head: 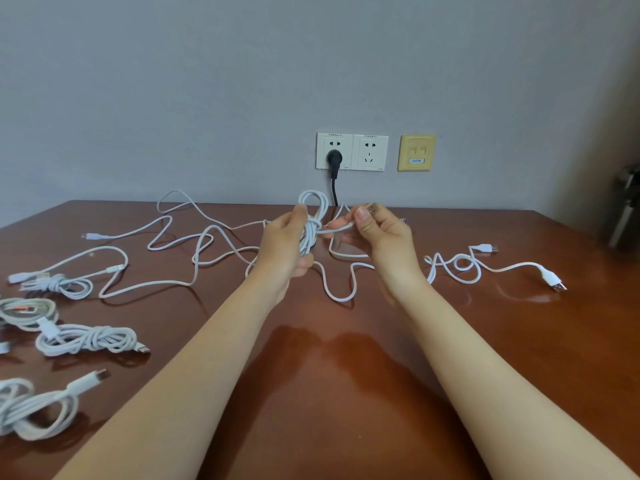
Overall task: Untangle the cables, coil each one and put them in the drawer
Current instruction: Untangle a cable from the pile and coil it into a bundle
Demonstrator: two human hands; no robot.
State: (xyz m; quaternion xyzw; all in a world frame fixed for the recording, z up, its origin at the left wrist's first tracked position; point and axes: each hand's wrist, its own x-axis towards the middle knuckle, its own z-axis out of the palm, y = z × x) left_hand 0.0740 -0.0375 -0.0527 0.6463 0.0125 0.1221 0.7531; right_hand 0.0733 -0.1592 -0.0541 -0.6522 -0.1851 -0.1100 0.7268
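The cables are white and spread over the brown tabletop (346,375); one of them, the coil in hand (311,220), is lifted above the centre of the frame, just below the wall sockets (351,151). The left hand (285,244) has its grip clenched around the bundle of loops, thumb up along the side. The right hand (377,230) pinches the free end of that same cable (341,227) between thumb and forefinger, close beside the bundle, and a turn seems to be wrapped around the waist of the loops already.

This looks like the finishing wrap, so the job now is to keep the loops even and the binding turn snug. The left hand should hold the bundle firmly enough that no loop slips out, while the right feeds the end through or tucks it under a turn. Pulling hard would kink the cord near the plug; a gentle, steady draw is better.

Finished coils (86,339) lie at the lower left of the frame. Loose cables (166,244) still snake across the middle left, and another loose cable (485,266) lies at the right, so much is left. The drawer is not in view.
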